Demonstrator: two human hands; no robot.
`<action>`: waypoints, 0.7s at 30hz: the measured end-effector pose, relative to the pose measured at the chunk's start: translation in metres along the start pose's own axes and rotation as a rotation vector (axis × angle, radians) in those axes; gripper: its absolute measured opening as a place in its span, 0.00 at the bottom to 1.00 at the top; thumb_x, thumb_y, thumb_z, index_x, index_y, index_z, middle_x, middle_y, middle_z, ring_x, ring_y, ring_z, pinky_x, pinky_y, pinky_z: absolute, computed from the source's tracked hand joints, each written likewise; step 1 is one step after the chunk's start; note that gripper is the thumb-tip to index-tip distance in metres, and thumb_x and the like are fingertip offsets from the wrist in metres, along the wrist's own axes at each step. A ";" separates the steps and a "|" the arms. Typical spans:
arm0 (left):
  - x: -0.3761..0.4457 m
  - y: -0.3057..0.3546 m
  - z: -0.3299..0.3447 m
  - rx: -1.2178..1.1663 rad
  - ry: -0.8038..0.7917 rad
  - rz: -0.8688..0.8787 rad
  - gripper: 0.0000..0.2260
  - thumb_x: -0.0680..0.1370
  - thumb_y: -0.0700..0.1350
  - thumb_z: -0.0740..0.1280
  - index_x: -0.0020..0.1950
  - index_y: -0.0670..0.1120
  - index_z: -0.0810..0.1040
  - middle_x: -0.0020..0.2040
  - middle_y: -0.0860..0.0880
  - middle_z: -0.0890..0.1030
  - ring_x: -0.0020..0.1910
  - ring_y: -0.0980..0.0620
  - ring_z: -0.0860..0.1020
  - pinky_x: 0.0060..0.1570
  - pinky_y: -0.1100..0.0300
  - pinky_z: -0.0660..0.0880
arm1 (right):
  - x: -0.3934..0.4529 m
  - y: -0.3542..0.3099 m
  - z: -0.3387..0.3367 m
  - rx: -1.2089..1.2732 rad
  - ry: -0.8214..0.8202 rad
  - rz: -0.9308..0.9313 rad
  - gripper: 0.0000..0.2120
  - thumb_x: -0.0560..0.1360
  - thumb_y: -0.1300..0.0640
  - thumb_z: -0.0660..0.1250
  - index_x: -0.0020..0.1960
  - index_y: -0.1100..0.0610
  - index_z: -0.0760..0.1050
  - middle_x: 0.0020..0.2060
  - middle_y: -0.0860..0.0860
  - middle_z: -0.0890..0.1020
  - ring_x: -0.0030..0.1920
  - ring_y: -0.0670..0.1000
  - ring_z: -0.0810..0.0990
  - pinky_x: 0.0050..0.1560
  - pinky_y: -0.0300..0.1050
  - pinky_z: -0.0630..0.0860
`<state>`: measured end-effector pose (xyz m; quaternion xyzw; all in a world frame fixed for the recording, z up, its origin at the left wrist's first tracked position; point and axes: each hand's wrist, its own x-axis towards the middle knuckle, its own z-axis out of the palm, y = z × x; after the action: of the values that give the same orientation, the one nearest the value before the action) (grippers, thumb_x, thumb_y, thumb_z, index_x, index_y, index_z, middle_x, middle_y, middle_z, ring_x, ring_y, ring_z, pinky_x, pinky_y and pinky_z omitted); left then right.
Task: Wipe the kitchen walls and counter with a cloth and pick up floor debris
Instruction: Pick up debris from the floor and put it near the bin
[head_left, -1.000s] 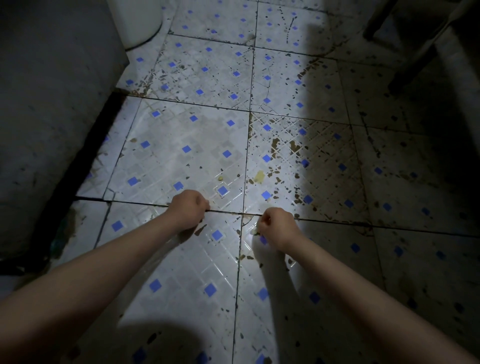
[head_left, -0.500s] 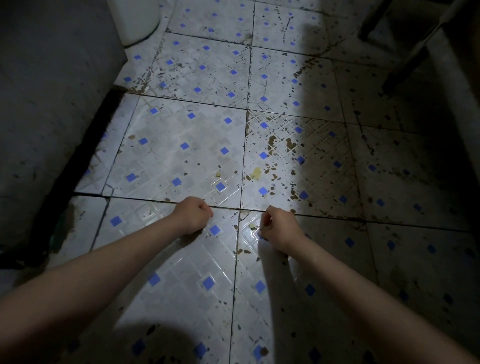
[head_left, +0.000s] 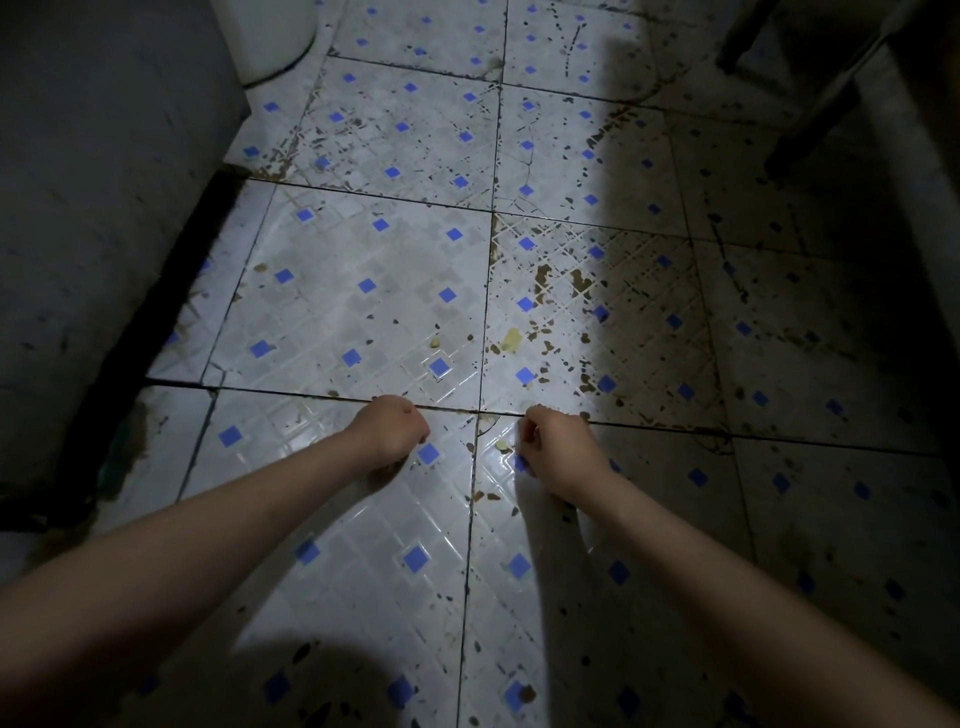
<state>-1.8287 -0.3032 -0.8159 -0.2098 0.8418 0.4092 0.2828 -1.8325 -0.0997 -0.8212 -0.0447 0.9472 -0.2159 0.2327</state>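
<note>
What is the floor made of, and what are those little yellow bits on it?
The floor looks like glazed ceramic tile: it shines under the light, with dark grout lines and blue squares. The yellow bits look like soft food crumbs, pale and lumpy, though I cannot tell for sure.

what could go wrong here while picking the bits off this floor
1. The small yellow crumb lies right beside the right hand; the curled fingers could flick it into the dark grout line.
2. The larger yellow scrap and a small yellow bit lie beyond both hands and could be missed among the brown stains.
3. The right side of the tiled floor is in deep shadow, so debris there is hard to spot.
</note>
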 end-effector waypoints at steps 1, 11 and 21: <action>-0.001 0.000 0.001 0.004 -0.006 0.008 0.07 0.75 0.37 0.63 0.44 0.37 0.81 0.30 0.46 0.73 0.31 0.49 0.70 0.32 0.61 0.66 | 0.000 0.000 0.001 0.000 0.000 -0.007 0.05 0.77 0.61 0.61 0.45 0.54 0.73 0.39 0.50 0.82 0.42 0.50 0.80 0.46 0.51 0.80; -0.001 -0.007 0.004 0.096 0.017 0.077 0.06 0.74 0.40 0.65 0.39 0.41 0.80 0.40 0.46 0.82 0.44 0.49 0.78 0.43 0.62 0.70 | 0.001 -0.003 0.005 -0.150 -0.095 0.029 0.03 0.75 0.61 0.64 0.49 0.58 0.71 0.43 0.54 0.80 0.45 0.53 0.80 0.48 0.49 0.79; -0.008 0.008 0.017 0.289 0.043 0.289 0.05 0.71 0.43 0.68 0.38 0.42 0.79 0.37 0.50 0.81 0.41 0.53 0.78 0.40 0.63 0.72 | -0.010 0.003 -0.008 0.231 -0.092 0.201 0.07 0.72 0.62 0.68 0.38 0.56 0.71 0.36 0.51 0.76 0.41 0.50 0.76 0.43 0.43 0.74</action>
<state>-1.8218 -0.2838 -0.8149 -0.0530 0.9188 0.3161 0.2303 -1.8276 -0.0918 -0.8123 0.0673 0.9041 -0.2970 0.2999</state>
